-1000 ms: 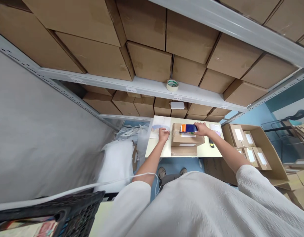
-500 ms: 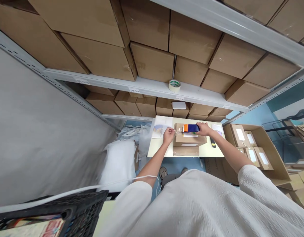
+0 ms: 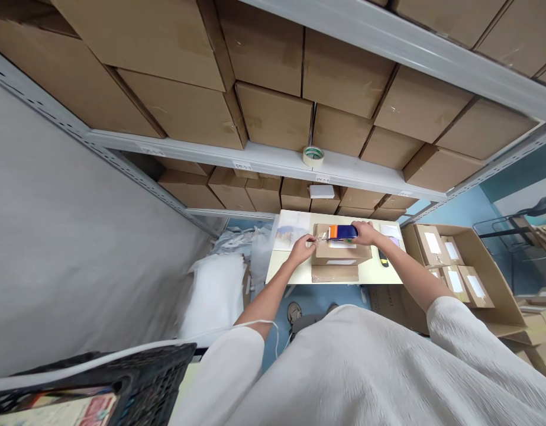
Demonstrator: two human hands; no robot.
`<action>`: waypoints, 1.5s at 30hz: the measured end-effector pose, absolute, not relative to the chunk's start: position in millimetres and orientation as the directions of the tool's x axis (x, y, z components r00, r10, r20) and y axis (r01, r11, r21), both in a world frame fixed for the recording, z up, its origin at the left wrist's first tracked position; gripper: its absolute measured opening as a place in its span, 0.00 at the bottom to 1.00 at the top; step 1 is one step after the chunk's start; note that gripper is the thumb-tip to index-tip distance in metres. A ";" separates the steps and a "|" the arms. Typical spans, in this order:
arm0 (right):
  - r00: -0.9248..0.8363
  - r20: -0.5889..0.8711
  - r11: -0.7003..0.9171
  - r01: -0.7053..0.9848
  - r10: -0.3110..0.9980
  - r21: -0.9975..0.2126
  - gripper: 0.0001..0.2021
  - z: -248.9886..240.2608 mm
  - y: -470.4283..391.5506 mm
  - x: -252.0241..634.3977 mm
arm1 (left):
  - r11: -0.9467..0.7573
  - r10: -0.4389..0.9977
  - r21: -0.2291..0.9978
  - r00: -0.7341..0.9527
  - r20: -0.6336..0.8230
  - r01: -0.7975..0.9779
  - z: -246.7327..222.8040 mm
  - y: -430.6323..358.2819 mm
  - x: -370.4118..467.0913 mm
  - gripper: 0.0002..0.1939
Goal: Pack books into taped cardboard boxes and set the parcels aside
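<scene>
1. Head view, principal relation: we find the tape dispenser (image 3: 342, 232) directly to the right of the left hand (image 3: 300, 249), with its orange end facing that hand. Its long axis runs from left to right, roughly parallel to the far edge of the table (image 3: 287, 273). The right hand (image 3: 365, 233) is the nearer, being in contact with the dispenser's right end.
2. Head view, hands: we see the right hand closed around the blue end of the dispenser. The left hand has its fingers drawn together beside the crinkled clear tape (image 3: 322, 237) at the box's left end; we cannot tell whether tape is held between the fingertips.
3. Head view, position: the cardboard box (image 3: 323, 255) lies about midway between the table's left and right edges, with the dispenser over its top. A flat piece of cardboard (image 3: 335, 274) lies between the box and the near edge; we cannot tell whether it is joined to the box.
4. Head view, appearance: we note a blue dispenser body with an orange end. The box is plain brown, with a white label (image 3: 341, 261) on its near side.
5. Head view, surroundings: we see a printed sheet (image 3: 292, 232) towards the table's far left corner, and a yellow-and-black tool (image 3: 383, 258) to the right of the box.
</scene>
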State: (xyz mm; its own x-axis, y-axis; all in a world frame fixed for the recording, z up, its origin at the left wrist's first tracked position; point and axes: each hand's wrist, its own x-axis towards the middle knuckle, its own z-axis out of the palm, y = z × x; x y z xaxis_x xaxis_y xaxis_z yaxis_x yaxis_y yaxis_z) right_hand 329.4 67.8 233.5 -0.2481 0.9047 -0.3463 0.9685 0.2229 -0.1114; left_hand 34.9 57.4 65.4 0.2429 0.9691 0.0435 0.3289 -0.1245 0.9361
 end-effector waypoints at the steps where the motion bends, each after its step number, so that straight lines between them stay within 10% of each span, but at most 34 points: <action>1: -0.248 -0.347 0.222 0.969 0.904 -0.113 0.17 233.6 67.7 329.3 | -0.142 0.966 0.933 0.250 0.058 0.332 66.2 55.4 34.1 0.08; 21: -0.265 -0.357 0.242 0.964 0.896 -0.109 0.17 233.8 64.5 331.0 | -0.142 0.986 0.770 0.154 0.057 0.622 77.5 29.5 41.8 0.13; 29: -0.291 -0.397 0.273 0.956 0.870 -0.103 0.17 242.0 63.6 326.7 | -0.366 0.890 0.667 0.453 0.047 0.649 79.1 40.4 64.2 0.40; 45: -0.386 -0.453 0.388 0.917 0.803 -0.094 0.21 243.3 59.3 363.3 | -0.380 0.897 0.485 0.441 -0.014 0.788 80.9 36.4 72.3 0.39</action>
